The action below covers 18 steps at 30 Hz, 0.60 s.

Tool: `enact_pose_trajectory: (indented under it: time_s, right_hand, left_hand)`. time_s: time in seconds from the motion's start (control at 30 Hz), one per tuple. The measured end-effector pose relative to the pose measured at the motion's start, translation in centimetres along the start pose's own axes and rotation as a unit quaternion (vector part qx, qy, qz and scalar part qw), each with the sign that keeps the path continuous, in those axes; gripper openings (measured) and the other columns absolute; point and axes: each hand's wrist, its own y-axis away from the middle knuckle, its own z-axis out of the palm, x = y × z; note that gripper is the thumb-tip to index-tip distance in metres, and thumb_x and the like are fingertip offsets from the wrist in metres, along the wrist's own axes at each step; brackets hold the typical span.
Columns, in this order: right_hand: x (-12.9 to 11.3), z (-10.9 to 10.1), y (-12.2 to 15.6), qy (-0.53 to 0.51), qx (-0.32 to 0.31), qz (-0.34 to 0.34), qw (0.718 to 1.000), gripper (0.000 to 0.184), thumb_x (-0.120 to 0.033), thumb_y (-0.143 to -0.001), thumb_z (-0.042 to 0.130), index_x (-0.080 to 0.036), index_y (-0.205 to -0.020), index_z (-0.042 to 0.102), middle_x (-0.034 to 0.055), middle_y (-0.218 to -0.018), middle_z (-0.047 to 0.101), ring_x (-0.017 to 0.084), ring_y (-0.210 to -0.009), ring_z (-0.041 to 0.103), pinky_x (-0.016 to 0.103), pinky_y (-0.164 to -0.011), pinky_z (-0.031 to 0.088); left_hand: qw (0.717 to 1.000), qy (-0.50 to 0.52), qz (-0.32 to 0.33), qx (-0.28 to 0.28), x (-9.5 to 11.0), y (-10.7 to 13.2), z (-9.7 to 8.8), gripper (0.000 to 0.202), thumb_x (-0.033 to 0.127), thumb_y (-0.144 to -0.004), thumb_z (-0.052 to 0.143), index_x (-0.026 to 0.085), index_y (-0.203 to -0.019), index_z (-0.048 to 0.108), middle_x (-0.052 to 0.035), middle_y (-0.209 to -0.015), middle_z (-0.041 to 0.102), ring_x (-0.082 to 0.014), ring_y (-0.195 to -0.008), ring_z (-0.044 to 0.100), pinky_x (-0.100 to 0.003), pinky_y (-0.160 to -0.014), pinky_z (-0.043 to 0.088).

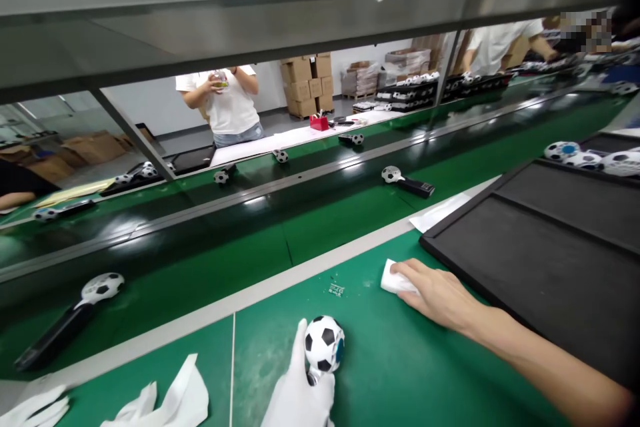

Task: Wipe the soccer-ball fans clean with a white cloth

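Long assembly line here: a dark green conveyor belt point(200, 280) runs left to right across the view, with a grey metal overhead beam point(300, 13) above it. Past the belt, a co-worker in a white T-shirt point(227, 103) stands holding something up at chest height, and stacked cardboard boxes point(305, 87) sit further back. The near green-topped table point(425, 373) is where the action is.

On the right of that table is a big black tray point(545, 267), and further right another tray edge point(607, 143) holds a row of football-patterned ball heads point(620, 163). A few finished-looking gadgets with black handles point(53, 337) ride along the belt, spaced apart.

The hands are well apart. The left hand point(297, 387), in a white glove, is wrapped around a football-patterned gadget point(324, 343) at the near middle of the table, ball end up, with its handle hidden by the glove. I'd guess it's light, stiff plastic and a bit slick, so I'd hold the neck or handle, not the ball. The bare right hand point(435, 293) lies on a folded white cloth point(395, 280), though I can't tell if it's actually gripping it. Loose white gloves point(165, 397) lie at the near left.
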Motion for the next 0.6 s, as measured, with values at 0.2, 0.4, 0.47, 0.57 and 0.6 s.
enact_pose_trajectory:
  time_s: [0.2,0.4,0.47,0.57,0.6]
  right_hand:
    - [-5.9,-1.9,1.3,-0.152,0.033,-0.076,0.985,0.021,-0.027,-0.092,0.041,-0.032,-0.110,0.051,0.0017,-0.105,0.054,0.015,-0.073,0.057,0.030,-0.065,0.044]
    - [-10.4,-0.1,1.9,-0.153,-0.008,-0.124,0.981,0.023,-0.021,-0.094,0.036,-0.032,-0.106,0.051,0.0003,-0.090,0.049,0.014,-0.064,0.047,0.028,-0.058,0.037]
    - [-10.7,0.8,1.8,-0.127,-0.005,-0.125,0.984,0.023,-0.019,-0.093,0.035,-0.031,-0.103,0.052,0.0000,-0.087,0.048,0.013,-0.060,0.045,0.028,-0.056,0.033]
    - [-10.3,1.6,1.4,-0.099,-0.001,-0.129,0.987,0.025,-0.016,-0.092,0.035,-0.030,-0.101,0.053,-0.0001,-0.085,0.047,0.013,-0.057,0.043,0.028,-0.053,0.027]
    - [-10.0,1.8,1.2,-0.095,-0.002,-0.128,0.987,0.025,-0.016,-0.092,0.035,-0.030,-0.101,0.054,-0.0001,-0.084,0.048,0.013,-0.057,0.043,0.028,-0.053,0.025]
  left_hand:
    - [1.000,-0.013,0.011,0.001,0.6,1.0,0.1,0.078,0.020,-0.082,0.041,0.018,-0.146,-0.002,0.0011,-0.058,0.062,-0.0171,-0.043,0.059,-0.025,-0.046,0.045]
    - [0.997,0.037,0.068,-0.010,-0.3,0.5,-0.8,0.072,0.020,-0.081,0.055,0.014,-0.144,0.019,-0.0026,-0.078,0.068,-0.0149,-0.063,0.064,-0.026,-0.067,0.050]
    - [0.996,0.052,0.069,-0.016,-0.5,0.5,-1.0,0.056,0.026,-0.085,0.056,0.015,-0.136,0.035,-0.0042,-0.086,0.067,-0.0146,-0.070,0.063,-0.030,-0.071,0.052]
    - [0.995,0.075,0.060,-0.029,-0.7,0.5,-1.3,0.036,0.035,-0.089,0.053,0.016,-0.119,0.051,-0.0064,-0.099,0.062,-0.0143,-0.076,0.061,-0.032,-0.070,0.053]
    - [0.994,0.082,0.057,-0.033,-0.8,0.5,-1.4,0.033,0.035,-0.089,0.053,0.016,-0.116,0.052,-0.0068,-0.102,0.061,-0.0143,-0.079,0.061,-0.032,-0.071,0.054]
